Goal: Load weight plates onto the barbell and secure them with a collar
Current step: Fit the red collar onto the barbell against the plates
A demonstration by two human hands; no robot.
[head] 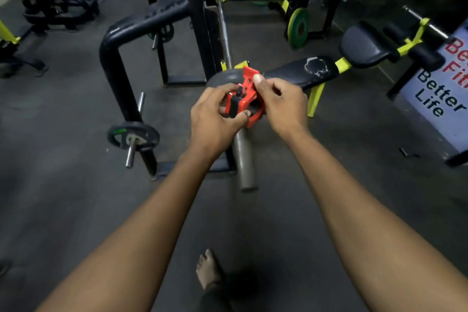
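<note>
A red collar (247,99) with a black inner pad sits around the barbell sleeve (244,159), its lever flap standing up. My left hand (215,119) grips the collar's left side, thumb under it. My right hand (281,101) pinches the raised lever between thumb and fingers. Just beyond the collar a dark weight plate (222,77) hangs on the sleeve, mostly hidden by my hands. The barbell's steel shaft (222,18) runs away from me on the rack.
A black rack frame (119,78) stands left, with a small plate (133,135) on its storage peg. A bench (311,69) with yellow legs lies right, a green plate (298,28) beyond it. A sign (438,88) is far right. My bare foot (209,268) is below.
</note>
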